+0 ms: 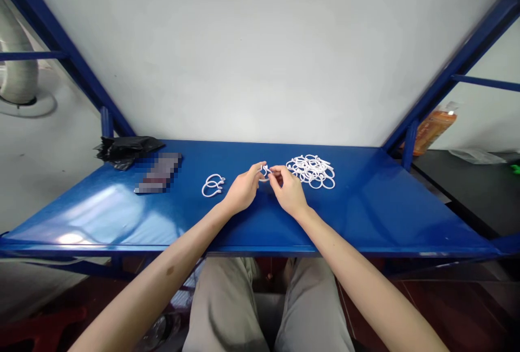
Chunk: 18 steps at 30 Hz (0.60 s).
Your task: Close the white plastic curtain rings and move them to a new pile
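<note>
My left hand (pixel 242 189) and my right hand (pixel 289 189) meet over the middle of the blue table (pixel 365 211), both pinching one white plastic ring (pixel 266 171) between thumb and fingers. A heap of several white rings (pixel 312 170) lies just right of my right hand. Two or three more white rings (pixel 213 185) lie flat on the table to the left of my left hand.
A crumpled black plastic bag (pixel 125 149) and a blurred dark flat object (pixel 159 173) lie at the back left. Blue frame posts (pixel 409 145) rise at both back corners before a white wall. An orange packet (pixel 434 127) stands beyond the right post, beside a black table (pixel 479 189).
</note>
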Each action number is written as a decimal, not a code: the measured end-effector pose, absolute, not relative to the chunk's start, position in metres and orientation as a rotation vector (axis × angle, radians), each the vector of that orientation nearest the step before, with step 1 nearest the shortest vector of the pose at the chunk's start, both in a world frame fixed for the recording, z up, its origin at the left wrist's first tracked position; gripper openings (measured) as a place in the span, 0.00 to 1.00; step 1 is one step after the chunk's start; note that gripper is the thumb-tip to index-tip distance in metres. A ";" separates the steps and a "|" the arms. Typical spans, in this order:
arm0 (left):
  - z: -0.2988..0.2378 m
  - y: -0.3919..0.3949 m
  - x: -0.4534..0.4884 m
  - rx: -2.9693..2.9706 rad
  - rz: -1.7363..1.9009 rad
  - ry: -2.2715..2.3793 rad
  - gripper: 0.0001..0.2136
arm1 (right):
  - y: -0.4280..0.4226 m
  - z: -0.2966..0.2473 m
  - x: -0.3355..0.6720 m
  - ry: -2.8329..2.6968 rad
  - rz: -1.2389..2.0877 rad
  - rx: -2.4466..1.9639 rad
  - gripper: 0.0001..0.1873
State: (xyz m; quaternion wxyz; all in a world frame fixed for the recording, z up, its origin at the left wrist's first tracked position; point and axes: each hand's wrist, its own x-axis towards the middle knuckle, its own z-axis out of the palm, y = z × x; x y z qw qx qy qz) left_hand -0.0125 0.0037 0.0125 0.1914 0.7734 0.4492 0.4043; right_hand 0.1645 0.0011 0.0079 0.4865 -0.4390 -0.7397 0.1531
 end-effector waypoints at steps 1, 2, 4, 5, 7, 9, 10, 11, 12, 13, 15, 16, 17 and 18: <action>0.011 0.003 -0.012 2.178 1.105 1.265 0.21 | 0.000 0.007 0.164 -1.805 0.361 -1.067 0.09; 0.010 0.003 -0.012 2.178 1.089 1.268 0.22 | -0.001 0.007 0.164 -1.815 0.347 -1.063 0.10; 0.009 0.003 -0.011 2.175 1.077 1.264 0.23 | -0.003 0.007 0.163 -1.846 0.304 -1.046 0.09; 0.009 0.003 -0.011 2.179 1.072 1.265 0.23 | -0.003 0.007 0.162 -1.867 0.278 -1.035 0.09; 0.007 0.003 -0.012 2.194 1.052 1.275 0.22 | -0.005 0.008 0.162 -1.923 0.237 -1.015 0.09; 0.006 0.002 -0.013 2.218 1.030 1.276 0.22 | -0.005 0.008 0.163 -1.990 0.209 -0.992 0.10; 0.005 0.002 -0.014 2.235 1.018 1.270 0.23 | -0.005 0.009 0.164 -2.021 0.195 -0.979 0.11; 0.004 0.002 -0.014 2.258 1.004 1.260 0.23 | -0.005 0.009 0.165 -2.048 0.176 -0.966 0.12; 0.003 0.002 -0.015 2.285 0.988 1.252 0.24 | -0.005 0.009 0.167 -2.072 0.155 -0.952 0.12; 0.003 0.001 -0.015 2.316 0.970 1.247 0.25 | -0.005 0.009 0.168 -2.095 0.132 -0.936 0.13; 0.001 0.001 -0.015 2.373 0.922 1.247 0.26 | -0.005 0.008 0.171 -2.137 0.080 -0.904 0.13; 0.001 0.001 -0.015 2.395 0.894 1.252 0.26 | -0.005 0.007 0.171 -2.156 0.050 -0.895 0.13; 0.000 0.001 -0.014 2.412 0.866 1.261 0.26 | -0.005 0.006 0.171 -2.171 0.019 -0.897 0.13; 0.000 0.001 -0.014 2.425 0.835 1.270 0.26 | -0.005 0.006 0.171 -2.183 -0.012 -0.907 0.14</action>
